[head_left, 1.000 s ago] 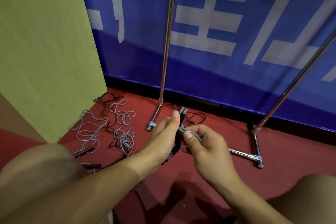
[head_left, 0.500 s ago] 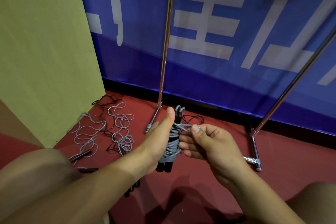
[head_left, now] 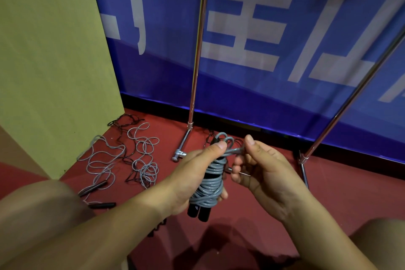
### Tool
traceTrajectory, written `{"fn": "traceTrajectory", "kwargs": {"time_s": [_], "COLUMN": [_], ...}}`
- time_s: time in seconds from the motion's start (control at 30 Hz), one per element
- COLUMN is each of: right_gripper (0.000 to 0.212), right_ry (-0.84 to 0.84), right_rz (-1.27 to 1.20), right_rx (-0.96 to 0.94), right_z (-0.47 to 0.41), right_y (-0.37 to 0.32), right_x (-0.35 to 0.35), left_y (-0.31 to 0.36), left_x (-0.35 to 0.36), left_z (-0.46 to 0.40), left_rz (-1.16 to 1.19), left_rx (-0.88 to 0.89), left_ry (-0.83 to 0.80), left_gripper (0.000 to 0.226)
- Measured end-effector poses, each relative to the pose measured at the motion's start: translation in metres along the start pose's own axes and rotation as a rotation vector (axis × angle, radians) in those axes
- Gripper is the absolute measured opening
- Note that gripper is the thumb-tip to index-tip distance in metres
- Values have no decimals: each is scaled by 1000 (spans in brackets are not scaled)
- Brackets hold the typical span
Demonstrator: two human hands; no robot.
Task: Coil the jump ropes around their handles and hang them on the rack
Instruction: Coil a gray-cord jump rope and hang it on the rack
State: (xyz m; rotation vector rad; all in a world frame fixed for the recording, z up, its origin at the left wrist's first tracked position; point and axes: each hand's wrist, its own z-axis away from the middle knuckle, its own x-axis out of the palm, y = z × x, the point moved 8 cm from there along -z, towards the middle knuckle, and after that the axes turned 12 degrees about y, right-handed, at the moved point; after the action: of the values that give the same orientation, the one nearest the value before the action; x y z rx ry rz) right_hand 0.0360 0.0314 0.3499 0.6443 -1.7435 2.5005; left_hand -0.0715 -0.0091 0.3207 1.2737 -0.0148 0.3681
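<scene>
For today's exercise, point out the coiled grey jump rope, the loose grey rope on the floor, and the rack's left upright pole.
Coiled grey jump rope (head_left: 208, 188), head view: middle of the wraps.
Loose grey rope (head_left: 144, 153), head view: tangled loops.
Left upright pole (head_left: 197, 50), head view: mid-shaft.

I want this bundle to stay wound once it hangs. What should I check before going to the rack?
1. Left hand grips the coiled grey rope around the black handles: ok.
2. Right hand pinches the rope end: ok.
3. End tucked or locked: not ok, still loose.
4. Coils snug on the handles: ok.
5. Rack's top bar free: cannot tell, only the rack poles show.
6. Other ropes on floor coiled: not ok.
</scene>
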Motion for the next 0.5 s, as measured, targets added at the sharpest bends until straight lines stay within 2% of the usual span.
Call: {"fn": "traceTrajectory", "kwargs": {"time_s": [0.27,0.4,0.5], "right_gripper": [22,12,18], "right_ry": [70,165,214], "right_rz": [75,255,414], "right_rx": [-209,-322,-422], "right_z": [-3,-4,-3], "right_y": [-11,-17,-21], "right_x": [-8,-16,-19], "left_y": [4,3,-2], "left_x": [2,2,2], "left_z": [-1,-3,-3], "left_rz": [76,49,84], "left_rx": [39,52,-3], "left_ry": [0,-29,-51], "left_gripper": [37,51,55]}}
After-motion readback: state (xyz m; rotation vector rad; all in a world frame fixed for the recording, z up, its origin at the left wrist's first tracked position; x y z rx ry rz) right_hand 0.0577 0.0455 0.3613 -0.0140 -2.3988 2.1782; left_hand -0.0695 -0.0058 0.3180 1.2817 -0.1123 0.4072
